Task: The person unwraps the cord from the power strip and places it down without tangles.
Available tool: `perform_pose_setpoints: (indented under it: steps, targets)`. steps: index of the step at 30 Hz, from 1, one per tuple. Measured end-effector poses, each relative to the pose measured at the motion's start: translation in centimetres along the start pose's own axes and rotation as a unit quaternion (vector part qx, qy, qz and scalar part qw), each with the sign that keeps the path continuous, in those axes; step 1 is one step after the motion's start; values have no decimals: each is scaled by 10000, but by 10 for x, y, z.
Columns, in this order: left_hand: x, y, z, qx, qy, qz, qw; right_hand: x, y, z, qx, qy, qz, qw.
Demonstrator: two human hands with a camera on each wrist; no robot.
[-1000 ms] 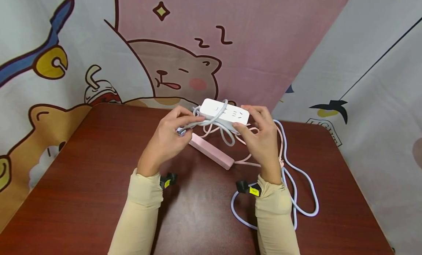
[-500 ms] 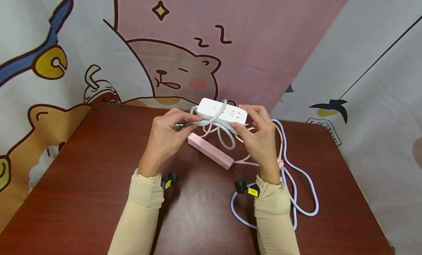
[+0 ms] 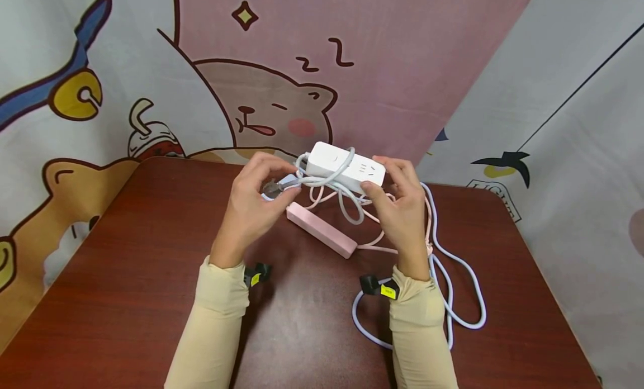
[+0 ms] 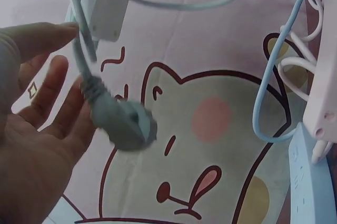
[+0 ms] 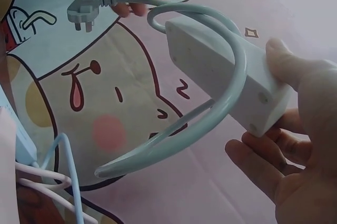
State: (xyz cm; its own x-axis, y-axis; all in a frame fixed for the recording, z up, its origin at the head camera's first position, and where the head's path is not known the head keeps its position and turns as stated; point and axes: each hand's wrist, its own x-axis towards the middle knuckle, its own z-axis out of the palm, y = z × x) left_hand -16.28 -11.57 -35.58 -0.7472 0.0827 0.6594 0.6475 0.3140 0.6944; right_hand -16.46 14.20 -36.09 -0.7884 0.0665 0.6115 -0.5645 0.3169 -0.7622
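A white power strip (image 3: 328, 159) is held up above the table, tilted, its socket face showing in the head view. My right hand (image 3: 399, 210) grips its right end between thumb and fingers. A pale grey cord (image 5: 238, 71) loops around the strip and hangs below it. With thumb and fingers, my left hand (image 3: 251, 204) pinches this cord near its plug (image 4: 124, 124). The plug hangs free beside the left fingers; its prongs (image 5: 84, 26) show in the right wrist view.
Below the hands lies a pink power strip (image 3: 322, 231) on the brown table (image 3: 151, 266). Behind it sits a light blue power strip (image 4: 310, 182), mostly hidden in the head view. A blue cord (image 3: 465, 266) loops at right. A printed curtain (image 3: 392, 59) hangs behind.
The white power strip has risen slightly and shifted right over the last half second. My left fingers have parted somewhat, and more of the plug shows beside them.
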Motion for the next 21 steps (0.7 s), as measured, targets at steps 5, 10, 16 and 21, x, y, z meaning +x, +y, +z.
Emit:
perform_pose_setpoints:
  steps: [5, 10, 16, 21]
  targets:
    - [0, -5, -8, 256, -152, -411, 9987, 1, 2, -8, 96, 232, -37, 9997]
    - [0, -13, -16, 801, -462, -977, 9909, 2, 3, -18, 302, 523, -204, 9980]
    - [-1, -18, -18, 683, -710, -1236, 9874, 3, 4, -25, 494, 749, -183, 9958]
    - [-1, -20, -14, 774, -805, -1102, 9876, 3, 5, -26, 629, 692, -130, 9955]
